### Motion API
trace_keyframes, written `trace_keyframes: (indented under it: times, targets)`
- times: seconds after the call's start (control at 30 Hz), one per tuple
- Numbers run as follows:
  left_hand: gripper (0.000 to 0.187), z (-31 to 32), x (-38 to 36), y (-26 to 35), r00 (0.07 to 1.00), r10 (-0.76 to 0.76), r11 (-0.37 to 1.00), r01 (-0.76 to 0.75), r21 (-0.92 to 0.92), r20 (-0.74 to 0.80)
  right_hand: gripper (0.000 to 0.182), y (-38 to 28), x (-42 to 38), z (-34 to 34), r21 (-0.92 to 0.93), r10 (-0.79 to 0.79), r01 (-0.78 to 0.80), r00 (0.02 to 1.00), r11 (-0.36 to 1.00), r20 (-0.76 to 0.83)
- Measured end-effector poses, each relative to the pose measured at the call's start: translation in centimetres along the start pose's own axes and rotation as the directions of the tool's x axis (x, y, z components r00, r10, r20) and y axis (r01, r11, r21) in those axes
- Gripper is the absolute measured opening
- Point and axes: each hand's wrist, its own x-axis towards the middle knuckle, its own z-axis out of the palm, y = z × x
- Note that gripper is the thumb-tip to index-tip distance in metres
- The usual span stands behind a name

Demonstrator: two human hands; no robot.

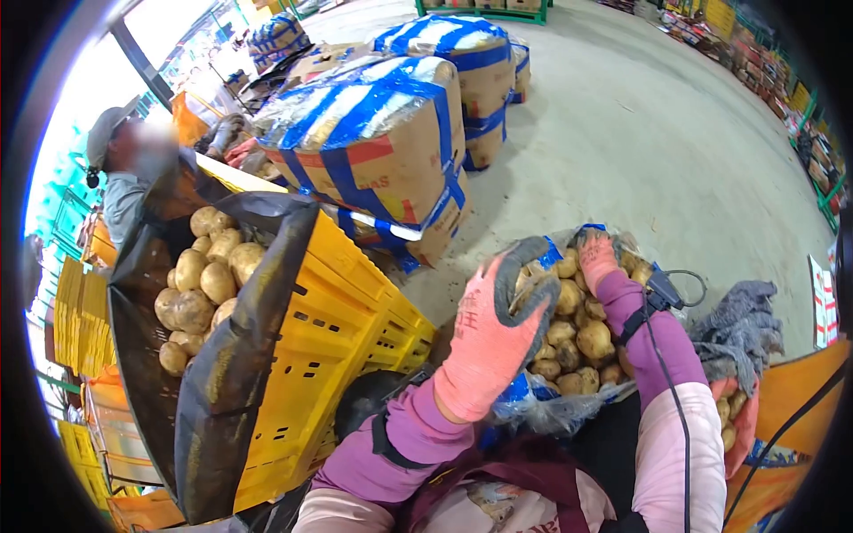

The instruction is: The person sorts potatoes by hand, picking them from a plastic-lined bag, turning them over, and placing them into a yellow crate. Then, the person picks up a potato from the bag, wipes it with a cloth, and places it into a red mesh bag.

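Note:
My left hand (499,318), in a pink glove with dark grey fingers, is raised over the near-left side of a plastic-lined box of potatoes (593,339). Its thumb and fingers curve apart, and no held thing stands out between them. My right hand (597,252), gloved alike, reaches among the potatoes at the far side of that box. Its fingers bend downward and are partly hidden, so what they grip does not show. Clear plastic (569,410) and blue tape line the box rim. At my left, a yellow crate (324,329) with a dark liner (227,400) holds more potatoes (206,282).
Large taped cartons (382,147) stand ahead on the concrete floor (613,133). Behind the yellow crate is another person (124,191) in a cap. A grey cloth (739,324) lies at right beside more potatoes (730,413). A black cable (666,382) runs along my right arm.

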Motion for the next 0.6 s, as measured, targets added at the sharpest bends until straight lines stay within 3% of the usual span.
trace_keyframes:
  times: [0.07, 0.13, 0.17, 0.2, 0.27, 0.3, 0.33, 0.37, 0.4, 0.43, 0.47, 0.5, 0.53, 0.6]
  targets:
    - [0.037, 0.2, 0.0, 0.0, 1.0, 0.014, 1.0, -0.014, 0.011, 0.003, 0.057, 0.8, 0.0, -0.1, 0.07, -0.039, 0.039, 0.999, 0.997, 0.005]
    - [0.036, 0.2, 0.1, -0.2, 0.999, 0.038, 0.999, -0.038, 0.019, 0.009, 0.08, 3.2, -3.4, -3.3, 0.276, -0.073, 0.053, 0.995, 0.96, 0.063]
    - [0.037, 0.3, 0.0, -0.2, 0.999, 0.043, 0.999, -0.043, 0.024, 0.01, 0.099, 3.6, -4.3, -3.3, 0.447, 0.049, -0.048, 0.999, 0.893, 0.01]
    - [0.038, 0.5, -0.1, -0.3, 0.999, 0.044, 0.999, -0.045, 0.026, 0.012, 0.099, 3.9, -5.3, -2.9, 0.452, 0.058, -0.054, 0.998, 0.89, 0.005]
    - [0.04, 0.8, -0.2, -0.6, 0.997, 0.071, 0.996, -0.072, 0.048, 0.034, 0.1, 4.4, -7.7, -1.7, 0.893, 0.324, 0.013, 0.93, 0.449, -0.176]
    - [0.041, 1.2, -0.4, -0.9, 0.997, 0.068, 0.995, -0.07, 0.065, 0.045, 0.095, 4.7, -9.8, -2.4, 0.952, 0.364, 0.048, 0.917, 0.302, -0.161]
    - [0.042, 1.7, -0.5, -1.3, 0.996, 0.065, 0.994, -0.07, 0.081, 0.056, 0.095, 5.0, -12.2, -3.8, 0.954, 0.374, 0.042, 0.914, 0.297, -0.157]
    - [0.049, 2.3, -0.7, -2.4, 0.993, 0.078, 0.991, -0.087, 0.098, 0.089, 0.088, 5.3, -14.7, -5.7, 0.949, 0.221, 0.227, 0.959, -0.217, -0.179]
    - [0.049, 3.3, -1.1, -3.7, 0.992, 0.084, 0.991, -0.094, 0.095, 0.097, 0.08, 5.3, -17.1, -7.3, 0.676, 0.095, 0.267, 0.955, -0.687, -0.281]
    - [0.051, 4.4, -1.5, -5.1, 0.988, 0.03, 0.997, -0.019, -0.073, 0.15, 0.08, 4.9, -19.3, -8.9, 0.675, 0.104, 0.27, 0.955, -0.687, -0.277]
    - [0.054, 5.3, -2.0, -5.6, 0.977, -0.019, 0.97, 0.069, -0.232, 0.212, 0.072, 4.2, -21.4, -10.2, 0.566, 0.233, 0.406, 0.906, -0.718, -0.354]
    - [0.057, 5.2, -2.0, -4.7, 0.897, -0.12, 0.94, 0.241, -0.243, 0.426, 0.063, 3.7, -22.8, -10.5, 0.44, 0.363, 0.532, 0.835, -0.724, -0.413]
    - [0.057, 5.5, -2.5, -3.7, 0.894, -0.12, 0.941, 0.241, -0.238, 0.432, 0.058, 3.3, -22.8, -9.0, 0.427, 0.33, 0.535, 0.822, -0.729, -0.464]
    - [0.056, 6.1, -3.5, -1.4, 0.685, -0.193, 0.591, 0.653, -0.474, 0.702, 0.059, 2.4, -24.1, -9.4, 0.57, 0.473, 0.703, 0.71, -0.426, -0.522]
